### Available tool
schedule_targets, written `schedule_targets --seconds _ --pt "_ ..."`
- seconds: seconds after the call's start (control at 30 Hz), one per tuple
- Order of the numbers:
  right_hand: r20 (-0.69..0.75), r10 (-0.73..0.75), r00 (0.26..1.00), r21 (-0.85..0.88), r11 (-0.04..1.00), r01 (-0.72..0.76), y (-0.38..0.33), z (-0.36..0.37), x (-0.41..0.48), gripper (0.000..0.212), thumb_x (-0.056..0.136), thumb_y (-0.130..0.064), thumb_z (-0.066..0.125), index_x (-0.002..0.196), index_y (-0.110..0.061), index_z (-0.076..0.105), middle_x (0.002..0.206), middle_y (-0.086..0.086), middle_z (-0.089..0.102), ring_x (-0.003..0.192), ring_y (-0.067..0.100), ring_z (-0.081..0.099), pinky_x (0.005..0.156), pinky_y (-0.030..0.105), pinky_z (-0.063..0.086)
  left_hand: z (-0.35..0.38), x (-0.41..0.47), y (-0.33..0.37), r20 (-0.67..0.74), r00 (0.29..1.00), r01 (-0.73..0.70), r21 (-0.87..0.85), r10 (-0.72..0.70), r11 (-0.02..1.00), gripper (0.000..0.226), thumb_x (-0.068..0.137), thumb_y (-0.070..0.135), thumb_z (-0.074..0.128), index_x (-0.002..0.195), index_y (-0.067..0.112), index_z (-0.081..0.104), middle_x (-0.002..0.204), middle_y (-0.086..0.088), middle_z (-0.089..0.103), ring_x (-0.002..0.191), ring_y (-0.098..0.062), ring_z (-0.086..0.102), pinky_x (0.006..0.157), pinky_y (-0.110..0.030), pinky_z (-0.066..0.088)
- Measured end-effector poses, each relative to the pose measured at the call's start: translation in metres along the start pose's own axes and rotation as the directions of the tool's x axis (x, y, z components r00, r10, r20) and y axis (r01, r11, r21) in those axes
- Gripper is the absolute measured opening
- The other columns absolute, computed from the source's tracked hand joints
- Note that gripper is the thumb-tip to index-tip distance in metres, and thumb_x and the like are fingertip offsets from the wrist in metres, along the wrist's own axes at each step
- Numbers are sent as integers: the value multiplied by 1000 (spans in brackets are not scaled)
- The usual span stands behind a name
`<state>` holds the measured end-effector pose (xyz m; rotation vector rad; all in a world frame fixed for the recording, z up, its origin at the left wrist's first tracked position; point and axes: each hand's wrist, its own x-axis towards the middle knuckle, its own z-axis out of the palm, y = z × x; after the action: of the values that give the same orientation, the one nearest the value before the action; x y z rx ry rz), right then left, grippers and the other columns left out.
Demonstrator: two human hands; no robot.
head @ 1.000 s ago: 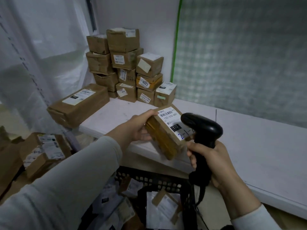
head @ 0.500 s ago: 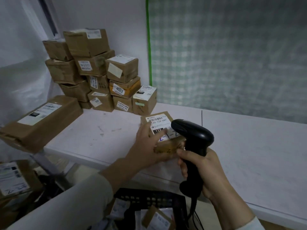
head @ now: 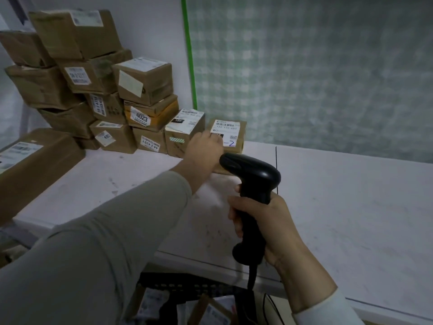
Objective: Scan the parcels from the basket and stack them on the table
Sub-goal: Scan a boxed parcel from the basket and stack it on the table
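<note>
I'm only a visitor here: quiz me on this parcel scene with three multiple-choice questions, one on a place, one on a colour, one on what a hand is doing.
1. Where is the small brown cardboard parcel the left hand touches?
A. In a basket.
B. On the white table, beside the pile of brown boxes.
C. Atop the pile.
2. What colour is the pistol-shaped handheld scanner?
A. White.
B. Yellow.
C. Black.
3. What is the right hand doing?
A. Gripping the scanner.
B. Lying flat.
C. Hanging empty.
Answers: B, it stands on the tabletop by the lowest boxes; C, its body is black; A, its fingers wrap the handle.
</note>
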<state>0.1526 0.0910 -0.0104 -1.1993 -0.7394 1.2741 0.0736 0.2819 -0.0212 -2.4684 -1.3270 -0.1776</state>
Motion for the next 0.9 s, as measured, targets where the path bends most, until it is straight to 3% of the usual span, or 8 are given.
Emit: schedule_targets --seconds 0.17,0.23,0.33,0.47,0.6,0.67,0.77,0.9 --pt "18 31 999 15 999 -31 6 2 -1 15 81 -1 66 92 -8 60 59 11 60 45 20 50 45 27 43 9 18 -8 123 987 98 66 -105 993 55 93 15 52 141 -1 30 136 -17 40 123 -29 38 98 -37 43" --pt "28 47 999 15 999 -48 11 4 -7 15 82 -1 66 93 -8 60 58 10 61 45 20 50 45 27 43 12 12 -7 159 977 147 -18 -142 989 60 94 14 50 144 -1 22 142 -18 34 128 -31 32 102 -40 39" --pt "52 74 996 5 997 -75 19 9 -20 15 82 -1 67 93 -9 60 57 10 60 44 19 49 44 26 42 6 -18 -7 92 984 173 -231 -155 957 70 93 20 52 149 3 14 148 -17 28 131 -32 30 105 -41 33" --pt "137 112 984 -47 993 -107 38 18 -44 15 82 -1 67 94 -8 61 57 10 60 44 19 49 44 26 41 1 -100 -26 -43 962 205 -538 -270 818 51 89 7 48 139 6 40 136 -15 44 123 -30 41 99 -34 34" --pt "248 183 951 -153 977 -148 68 34 -68 12 82 1 66 92 -5 61 55 10 60 40 19 47 43 26 40 14 -217 -48 -165 890 185 -720 -424 669 26 78 -3 42 96 6 59 99 -14 58 89 -24 52 76 -18 32" --pt "285 236 929 -215 960 -178 87 40 -76 11 81 2 67 88 -4 62 55 11 61 39 19 47 41 25 41 35 -269 -51 -74 856 276 -772 -511 573 19 76 1 39 85 9 54 86 -11 54 78 -15 45 69 -19 30" --pt "279 291 915 -297 932 -206 117 45 -83 9 83 2 67 85 -4 62 54 12 61 38 19 48 40 25 41 76 -329 -48 175 811 479 -747 -558 461 16 86 7 42 89 1 57 84 -10 54 73 -21 50 65 -23 33" --pt "233 350 907 -425 876 -228 149 42 -83 9 82 0 69 88 1 62 53 9 61 39 19 49 43 28 41 132 -386 -41 537 720 694 -540 -440 476 20 95 12 52 111 4 59 98 -14 64 80 -26 59 63 -28 40"
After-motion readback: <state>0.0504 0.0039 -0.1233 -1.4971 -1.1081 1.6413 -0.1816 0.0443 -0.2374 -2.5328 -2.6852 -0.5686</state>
